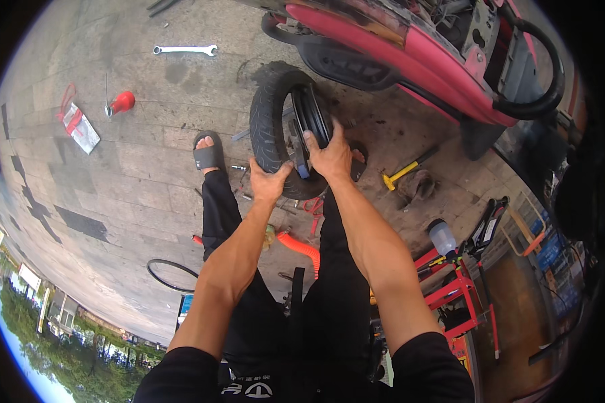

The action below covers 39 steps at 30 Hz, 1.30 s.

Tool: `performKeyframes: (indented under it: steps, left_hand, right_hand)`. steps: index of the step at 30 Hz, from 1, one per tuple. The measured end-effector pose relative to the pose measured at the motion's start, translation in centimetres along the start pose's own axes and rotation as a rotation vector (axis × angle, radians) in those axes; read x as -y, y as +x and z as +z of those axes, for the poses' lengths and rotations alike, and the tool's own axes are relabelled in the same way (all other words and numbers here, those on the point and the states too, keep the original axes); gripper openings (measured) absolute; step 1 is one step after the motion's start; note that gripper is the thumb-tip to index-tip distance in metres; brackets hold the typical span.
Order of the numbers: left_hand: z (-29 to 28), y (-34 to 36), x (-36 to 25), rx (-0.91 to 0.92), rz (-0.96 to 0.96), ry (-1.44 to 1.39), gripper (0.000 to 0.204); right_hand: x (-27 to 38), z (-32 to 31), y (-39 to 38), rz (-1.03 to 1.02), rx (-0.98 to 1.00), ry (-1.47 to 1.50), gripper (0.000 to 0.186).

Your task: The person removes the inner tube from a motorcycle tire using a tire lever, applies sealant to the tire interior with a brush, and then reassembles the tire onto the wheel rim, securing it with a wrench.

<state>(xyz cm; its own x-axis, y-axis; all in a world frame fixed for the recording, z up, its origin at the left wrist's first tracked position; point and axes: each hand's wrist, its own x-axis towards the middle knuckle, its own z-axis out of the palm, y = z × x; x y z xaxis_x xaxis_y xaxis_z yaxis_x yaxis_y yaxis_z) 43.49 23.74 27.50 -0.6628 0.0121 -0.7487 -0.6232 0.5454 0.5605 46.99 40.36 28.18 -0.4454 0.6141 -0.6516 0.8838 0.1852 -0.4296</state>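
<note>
Shirt (255,388): white lettering and a round emblem are showing on the black cloth at the near edge.
Packet (83,134): it is lying far left on the floor (141,168), a red strap (67,111) trailing from it; any print on it is coming out too small to read.
Sandal (209,158): a small pale mark is showing on its left side, too small to make out.
Tire (265,127): it is standing on edge, slightly tilted, between the feet and just beyond the hands; whether it is touching the floor, I cannot tell.
Rim (309,114): it is sitting at the tire's right side, partly inside the opening; how far it is seated, I cannot tell.
Left hand (269,181): it is gripping the tire's near left part, thumb and fingers spread around the tread.
Right hand (332,156): it is closing around the rim's near right edge, thumb on the left.
Blue piece (302,166): it is showing between the hands, inside the tire.
Wrench (185,50): it is lying far left.
Hammer (410,169): it is lying to the right of the right hand.
Scooter (390,43): its pink body is filling the far right.
</note>
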Motion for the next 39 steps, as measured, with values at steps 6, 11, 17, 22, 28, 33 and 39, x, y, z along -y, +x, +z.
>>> performKeyframes:
  steps: [6, 11, 17, 22, 28, 33, 39]
  left_hand:
    - [0.7, -0.9, 0.3, 0.016, 0.011, -0.057, 0.072]
    - [0.9, -1.0, 1.4, 0.045, -0.001, -0.037, 0.072]
    - [-1.0, 0.2, -1.1, 0.221, -0.089, -0.085, 0.076]
    - [0.1, 3.8, -3.6, 0.092, 0.136, 0.178, 0.078]
    - [-0.1, 3.7, -4.1, 0.121, -0.097, 0.015, 0.076]
    - [0.4, 4.2, -4.8, 0.079, -0.041, 0.131, 0.071]
    - [0.7, 4.3, -3.9, 0.074, -0.058, 0.100, 0.067]
  right_hand:
    - [-2.4, 1.7, -0.5, -0.048, -0.067, 0.004, 0.065]
    - [-2.9, 3.3, -0.3, -0.107, -0.128, -0.078, 0.064]
    - [-4.4, 2.4, -1.4, -0.201, -0.173, 0.010, 0.065]
    - [-4.4, 1.9, -2.3, -0.135, -0.109, 0.076, 0.057]
    - [-2.4, 3.0, -0.8, -0.118, -0.097, 0.085, 0.044]
    - [-2.1, 2.0, 0.4, -0.090, -0.079, 0.068, 0.043]
    - [-1.7, 2.1, 0.9, -0.108, -0.108, -0.002, 0.041]
